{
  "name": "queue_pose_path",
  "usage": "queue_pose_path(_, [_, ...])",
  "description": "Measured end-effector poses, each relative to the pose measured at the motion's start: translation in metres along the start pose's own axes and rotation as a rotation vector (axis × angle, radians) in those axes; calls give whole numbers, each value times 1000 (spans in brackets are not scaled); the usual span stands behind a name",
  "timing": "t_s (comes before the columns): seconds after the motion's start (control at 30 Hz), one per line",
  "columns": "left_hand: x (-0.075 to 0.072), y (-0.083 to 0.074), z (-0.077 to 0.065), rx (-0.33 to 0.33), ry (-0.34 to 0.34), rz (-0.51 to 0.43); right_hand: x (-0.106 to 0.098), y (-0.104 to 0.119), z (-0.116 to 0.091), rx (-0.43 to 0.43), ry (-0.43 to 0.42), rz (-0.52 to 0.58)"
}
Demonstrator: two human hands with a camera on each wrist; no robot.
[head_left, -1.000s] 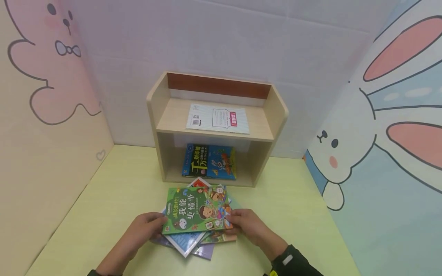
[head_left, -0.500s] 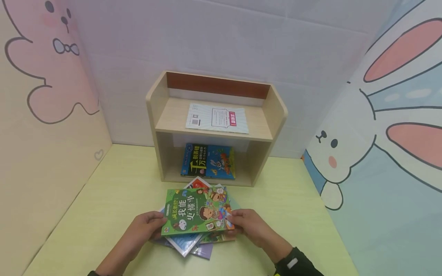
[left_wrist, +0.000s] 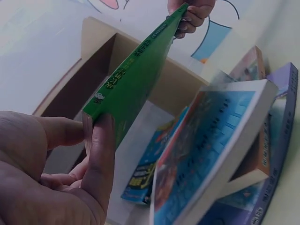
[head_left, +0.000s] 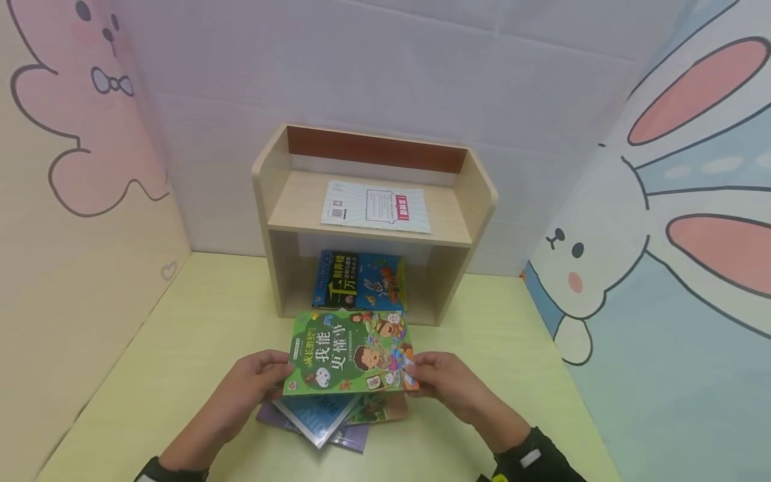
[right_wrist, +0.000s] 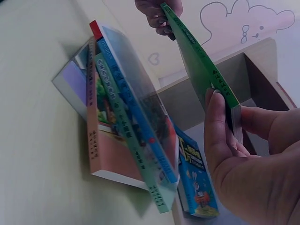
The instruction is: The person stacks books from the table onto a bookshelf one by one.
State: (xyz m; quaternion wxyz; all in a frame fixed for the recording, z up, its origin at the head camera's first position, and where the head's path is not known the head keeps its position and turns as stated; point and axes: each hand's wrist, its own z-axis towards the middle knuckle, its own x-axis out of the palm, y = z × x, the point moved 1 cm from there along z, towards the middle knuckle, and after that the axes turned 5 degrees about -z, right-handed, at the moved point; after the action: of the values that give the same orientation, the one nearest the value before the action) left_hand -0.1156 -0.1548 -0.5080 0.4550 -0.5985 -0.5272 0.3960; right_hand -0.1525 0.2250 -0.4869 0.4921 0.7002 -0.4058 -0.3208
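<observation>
A green picture book (head_left: 349, 353) with cartoon children on its cover is held by both hands, one at each short side. My left hand (head_left: 260, 380) pinches its left edge between thumb and fingers; my right hand (head_left: 442, 385) pinches the right edge. Both wrist views show the green book raised off the pile, with a gap between. Beneath it lies a loose pile of several books: a blue one (head_left: 319, 416) on top, a green-spined one (right_wrist: 133, 140), a brown-spined one (right_wrist: 93, 122) and a purple one (head_left: 352, 438). The green book hides part of the pile in the head view.
Behind the pile stands a two-tier wooden bookshelf (head_left: 373, 237). A white book (head_left: 376, 206) lies flat on its upper shelf, and a blue-and-black book (head_left: 359, 280) lies in the lower compartment. Cartoon-printed walls (head_left: 602, 268) flank the yellow-green table (head_left: 500, 348).
Both hands have raised the green book off the pile and moved it slightly forward, towards the bookshelf. More of the blue book beneath shows. The head view has shifted slightly.
</observation>
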Motion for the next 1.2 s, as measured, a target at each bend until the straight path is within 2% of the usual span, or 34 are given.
queue_pose_path(0.23, [-2,-24,-1,57,33,32,-5,19,-6,-13,25,-8])
queue_pose_path(0.67, [2,-64,0,121,79,43,-17,49,-11,-45,6,-26])
queue_pose_path(0.87, [1,-82,12,158,79,78,-25,63,-6,-73,-20,-64])
queue_pose_path(1.2, [0,-91,34,205,79,97,-30,77,10,-86,-75,-70])
